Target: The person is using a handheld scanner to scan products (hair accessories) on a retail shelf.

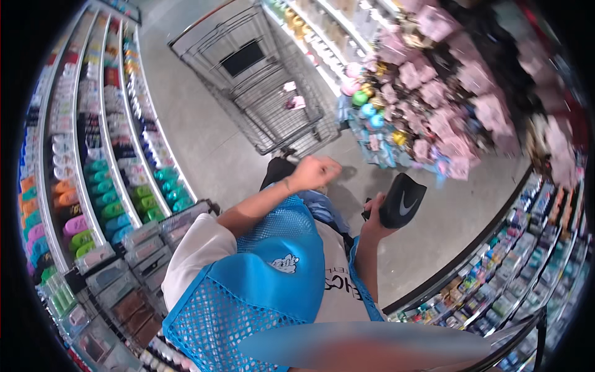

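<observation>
My left hand (317, 172) is held in front of my body, its fingers curled and blurred; whether anything is inside it cannot be told. It appears above the floor, close to the near end of a wire shopping cart (223, 95). To the right, my right hand (379, 223) grips a black curved item with a Nike swoosh (402, 201), held upright. A smaller dark part shows by its fingers. Small pink packages (295, 102) lie in the cart. I wear a blue mesh vest (279, 251) over a white shirt.
Shelves of colourful bottles (111, 209) curve along the left, with a rack of packaged goods (135, 279) below. Pink-wrapped goods (432, 97) hang on a display at upper right. More stocked shelves (483, 279) line the lower right. Grey floor (418, 269) shows between them.
</observation>
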The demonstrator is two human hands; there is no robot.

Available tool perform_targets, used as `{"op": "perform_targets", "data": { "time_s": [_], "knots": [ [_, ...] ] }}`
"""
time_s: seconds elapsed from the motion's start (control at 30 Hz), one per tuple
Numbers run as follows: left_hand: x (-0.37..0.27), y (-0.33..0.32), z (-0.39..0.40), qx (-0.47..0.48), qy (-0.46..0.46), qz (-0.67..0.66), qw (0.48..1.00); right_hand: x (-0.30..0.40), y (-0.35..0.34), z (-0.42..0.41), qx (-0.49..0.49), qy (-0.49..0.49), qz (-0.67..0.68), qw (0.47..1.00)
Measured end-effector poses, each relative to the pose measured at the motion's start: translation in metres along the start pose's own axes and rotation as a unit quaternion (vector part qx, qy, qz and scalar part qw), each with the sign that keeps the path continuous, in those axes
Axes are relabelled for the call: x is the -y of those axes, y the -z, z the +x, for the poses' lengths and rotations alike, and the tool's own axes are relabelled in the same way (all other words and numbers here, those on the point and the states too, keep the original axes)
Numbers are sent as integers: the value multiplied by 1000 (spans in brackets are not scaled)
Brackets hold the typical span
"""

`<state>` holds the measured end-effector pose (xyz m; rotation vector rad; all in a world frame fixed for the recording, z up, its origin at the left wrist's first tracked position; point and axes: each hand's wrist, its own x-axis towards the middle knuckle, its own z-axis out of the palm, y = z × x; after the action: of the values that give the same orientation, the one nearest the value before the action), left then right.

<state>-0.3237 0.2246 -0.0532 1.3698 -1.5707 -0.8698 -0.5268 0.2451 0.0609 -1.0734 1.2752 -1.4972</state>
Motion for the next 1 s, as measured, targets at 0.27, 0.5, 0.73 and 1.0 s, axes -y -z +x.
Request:
{"op": "perform_targets", "data": {
  "time_s": [0.27, 0.5, 0.73, 1.0],
  "knots": [
    [243, 150, 58, -66, 360, 193, 910, -116, -90, -36, 68, -137, -104, 983],
    [471, 153, 159, 67, 343, 323, 879, -151, -178, -82, 10, -352, -232, 907],
    [552, 135, 202, 102, 282, 399, 867, -162, -211, -89, -29, -440, -395, 806],
    [497, 202, 153, -261, 299, -388, 832, -175, -220, -73, -20, -356, -308, 882]
  ]
}}
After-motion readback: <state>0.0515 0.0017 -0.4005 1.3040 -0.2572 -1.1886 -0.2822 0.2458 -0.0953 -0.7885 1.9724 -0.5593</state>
